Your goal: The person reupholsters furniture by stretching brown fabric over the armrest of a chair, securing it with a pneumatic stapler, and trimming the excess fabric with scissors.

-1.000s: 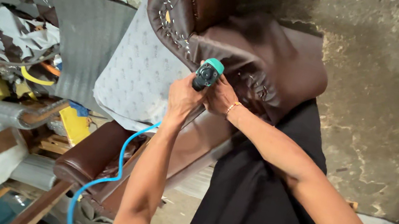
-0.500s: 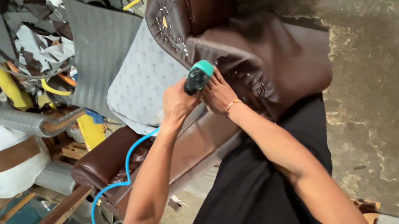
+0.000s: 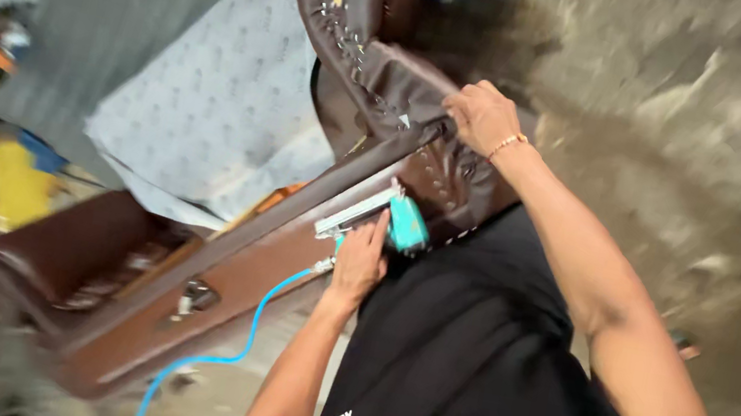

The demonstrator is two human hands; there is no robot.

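My left hand [image 3: 359, 262] grips a teal plastic staple gun [image 3: 381, 217] with a bare metal nose. The brown leather [image 3: 381, 88] under my right hand [image 3: 480, 116] looks smooth, slightly glossy. Grey patterned cloth [image 3: 217, 100] looks matt. The blue hose [image 3: 212, 358] looks shiny.

Upholstery workshop. Half-covered brown leather chair frame [image 3: 209, 261] is lying on a rough concrete floor [image 3: 703, 165]. Patterned grey fabric sheets [image 3: 215, 110] and scraps are piling up alongside.

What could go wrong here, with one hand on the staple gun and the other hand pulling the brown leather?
The right hand grips the brown leather on the chair frame, close to the staple gun in the left hand; a staple might hit fingers. The blue air hose hangs toward the floor and could snag.
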